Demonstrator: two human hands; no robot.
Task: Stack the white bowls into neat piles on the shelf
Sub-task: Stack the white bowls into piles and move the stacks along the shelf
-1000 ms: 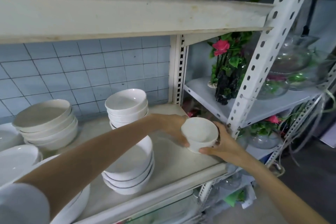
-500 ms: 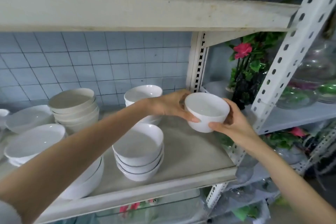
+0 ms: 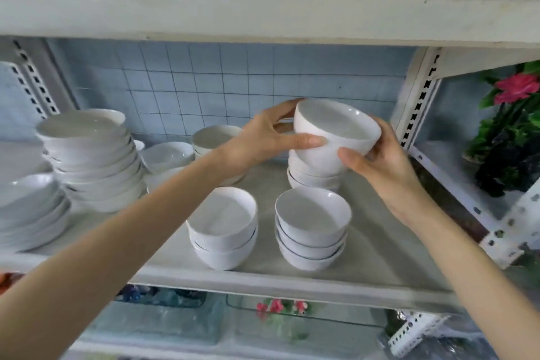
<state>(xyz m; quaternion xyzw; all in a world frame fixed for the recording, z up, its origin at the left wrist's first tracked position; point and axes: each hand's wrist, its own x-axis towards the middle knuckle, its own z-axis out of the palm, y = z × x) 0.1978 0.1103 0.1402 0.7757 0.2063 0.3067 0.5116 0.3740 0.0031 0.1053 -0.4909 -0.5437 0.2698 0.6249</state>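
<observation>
A small white bowl (image 3: 336, 131) is held tilted between my left hand (image 3: 268, 137) and my right hand (image 3: 377, 161), just above a pile of similar bowls (image 3: 312, 177) at the back right of the shelf (image 3: 388, 260). At the front stand a pile of two bowls (image 3: 223, 231) and a pile of three (image 3: 312, 231). A tall stack of wider bowls (image 3: 93, 158) stands to the left, with flatter dishes (image 3: 29, 213) at the far left. More bowls (image 3: 169, 155) sit at the back centre.
The upper shelf board (image 3: 263, 12) hangs low over the bowls, loaded with plastic-wrapped goods. A perforated white upright (image 3: 418, 102) bounds the shelf on the right. Artificial flowers (image 3: 514, 131) stand on the neighbouring shelf. Glassware lies on the shelf below.
Both hands have carried the small bowl up and back over the rear right pile. The view has shifted left and down, showing more piles on the shelf.
</observation>
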